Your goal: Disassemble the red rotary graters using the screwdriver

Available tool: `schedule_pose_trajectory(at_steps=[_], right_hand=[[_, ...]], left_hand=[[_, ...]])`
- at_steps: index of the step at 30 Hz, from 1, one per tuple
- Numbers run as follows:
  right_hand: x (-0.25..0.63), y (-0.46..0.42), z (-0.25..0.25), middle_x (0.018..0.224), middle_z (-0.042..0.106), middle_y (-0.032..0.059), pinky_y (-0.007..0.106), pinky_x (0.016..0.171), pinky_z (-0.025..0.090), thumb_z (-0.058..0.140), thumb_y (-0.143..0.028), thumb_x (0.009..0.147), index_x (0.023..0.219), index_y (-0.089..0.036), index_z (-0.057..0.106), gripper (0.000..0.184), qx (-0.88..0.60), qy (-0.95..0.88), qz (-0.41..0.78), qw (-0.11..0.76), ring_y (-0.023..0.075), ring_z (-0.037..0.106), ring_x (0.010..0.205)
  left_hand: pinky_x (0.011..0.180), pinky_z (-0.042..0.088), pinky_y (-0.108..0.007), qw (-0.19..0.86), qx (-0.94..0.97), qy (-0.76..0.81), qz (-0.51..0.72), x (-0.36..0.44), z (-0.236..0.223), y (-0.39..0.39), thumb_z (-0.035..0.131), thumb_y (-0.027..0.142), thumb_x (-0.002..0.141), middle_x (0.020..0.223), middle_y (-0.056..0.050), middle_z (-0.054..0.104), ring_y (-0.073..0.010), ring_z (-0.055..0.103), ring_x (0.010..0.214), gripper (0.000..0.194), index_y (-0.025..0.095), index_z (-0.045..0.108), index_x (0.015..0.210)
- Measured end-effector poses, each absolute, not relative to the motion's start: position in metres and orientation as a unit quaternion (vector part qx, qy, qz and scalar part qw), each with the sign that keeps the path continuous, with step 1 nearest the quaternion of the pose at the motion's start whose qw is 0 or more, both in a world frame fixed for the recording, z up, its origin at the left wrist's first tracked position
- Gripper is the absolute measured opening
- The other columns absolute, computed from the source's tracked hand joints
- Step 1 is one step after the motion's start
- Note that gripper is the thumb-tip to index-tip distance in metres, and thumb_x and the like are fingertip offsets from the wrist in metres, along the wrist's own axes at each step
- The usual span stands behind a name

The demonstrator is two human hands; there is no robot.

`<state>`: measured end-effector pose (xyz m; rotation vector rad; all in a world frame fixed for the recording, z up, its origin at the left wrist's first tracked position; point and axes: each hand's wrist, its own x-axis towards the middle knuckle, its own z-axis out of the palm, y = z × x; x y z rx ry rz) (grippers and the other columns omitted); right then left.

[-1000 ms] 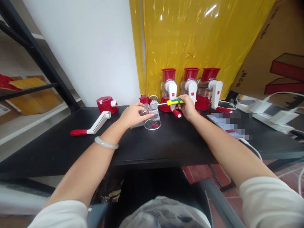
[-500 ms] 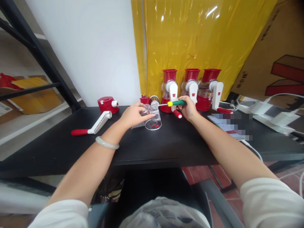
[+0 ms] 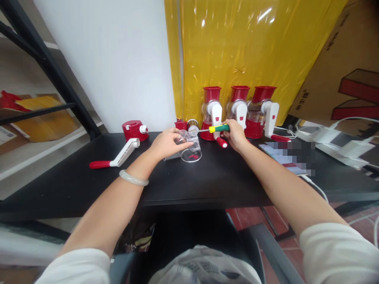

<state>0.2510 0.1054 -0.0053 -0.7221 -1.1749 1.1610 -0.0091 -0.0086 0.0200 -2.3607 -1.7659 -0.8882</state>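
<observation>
My left hand (image 3: 168,144) grips a clear plastic grater housing (image 3: 194,146) that lies on the black table, its round opening toward me. In my right hand (image 3: 235,134) is a screwdriver (image 3: 219,128) with a green and yellow handle, held level. Its metal shaft points left, and the tip meets the top part of the clear housing; exactly what it touches is too small to tell. Just behind the housing are a metal grater drum (image 3: 193,124) and a small red part (image 3: 180,125).
Three red-and-white rotary graters (image 3: 212,112) stand at the back right. On the left lie a red base (image 3: 134,130) and a white crank with a red handle (image 3: 117,157). A phone (image 3: 281,157), its cable and a white power strip (image 3: 340,148) are at the right.
The screwdriver handle has turned in my right hand, showing different green and yellow sides. My left hand keeps its hold on the clear housing. The view has shifted slightly.
</observation>
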Motion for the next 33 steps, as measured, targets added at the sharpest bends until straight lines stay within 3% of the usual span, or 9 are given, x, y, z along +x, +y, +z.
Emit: schedule_pose_trajectory(at_steps=[5,8,13,19,25,29,33], right_hand=[[0.249,0.108,-0.007,0.061,0.050,-0.0072,0.023,0.047,0.046,0.063,-0.029,0.076,0.080,-0.023,0.051,0.014,-0.288,-0.488,0.534,0.628,0.0079,0.046,0.045],[0.249,0.112,-0.010,0.060,0.050,-0.0067,0.023,0.045,0.045,0.063,-0.040,0.080,0.079,-0.023,0.050,0.021,-0.291,-0.499,0.517,0.631,0.0084,0.046,0.044],[0.252,0.113,-0.012,0.046,0.035,-0.0097,0.023,0.042,0.043,0.055,-0.065,0.088,0.076,-0.024,0.050,0.043,-0.325,-0.539,0.470,0.619,0.0077,0.034,0.035],[0.251,0.107,-0.006,0.047,0.036,-0.0110,0.022,0.043,0.044,0.063,-0.044,0.087,0.076,-0.023,0.050,0.027,-0.332,-0.514,0.501,0.612,0.0059,0.031,0.035],[0.246,0.108,-0.007,0.056,0.048,-0.0076,0.022,0.045,0.045,0.061,-0.026,0.079,0.079,-0.023,0.051,0.010,-0.311,-0.458,0.541,0.633,0.0082,0.044,0.043],[0.249,0.114,-0.012,0.057,0.050,-0.0069,0.022,0.044,0.045,0.062,-0.042,0.083,0.078,-0.023,0.050,0.023,-0.302,-0.490,0.518,0.632,0.0089,0.047,0.043],[0.254,0.115,-0.012,0.047,0.038,-0.0102,0.023,0.042,0.044,0.060,-0.063,0.085,0.075,-0.024,0.047,0.042,-0.321,-0.531,0.486,0.615,0.0077,0.036,0.035]], left_hand=[[0.077,0.048,-0.036,0.040,-0.769,-0.572,-0.283,-0.010,0.020,-0.008,0.063,0.072,0.078,0.106,-0.007,0.067,-0.0210,0.063,0.086,0.054,0.020,0.069,0.070],[0.076,0.048,-0.036,0.043,-0.769,-0.572,-0.281,-0.009,0.020,-0.009,0.063,0.072,0.078,0.105,-0.007,0.067,-0.0210,0.063,0.086,0.054,0.019,0.068,0.069],[0.076,0.048,-0.036,0.045,-0.768,-0.575,-0.279,-0.009,0.021,-0.009,0.063,0.073,0.078,0.105,-0.007,0.066,-0.0208,0.062,0.086,0.054,0.019,0.068,0.068],[0.074,0.047,-0.035,0.041,-0.768,-0.574,-0.282,-0.009,0.021,-0.009,0.063,0.072,0.078,0.102,-0.007,0.066,-0.0194,0.061,0.082,0.054,0.019,0.066,0.067],[0.075,0.047,-0.036,0.040,-0.768,-0.571,-0.286,-0.009,0.021,-0.010,0.063,0.073,0.077,0.104,-0.007,0.066,-0.0206,0.062,0.085,0.055,0.019,0.066,0.067],[0.075,0.048,-0.036,0.038,-0.768,-0.574,-0.282,-0.008,0.022,-0.010,0.063,0.073,0.077,0.105,-0.007,0.067,-0.0203,0.062,0.084,0.054,0.019,0.069,0.069],[0.076,0.048,-0.036,0.039,-0.773,-0.566,-0.284,-0.009,0.022,-0.010,0.063,0.073,0.077,0.106,-0.007,0.067,-0.0206,0.063,0.085,0.053,0.020,0.071,0.073]])
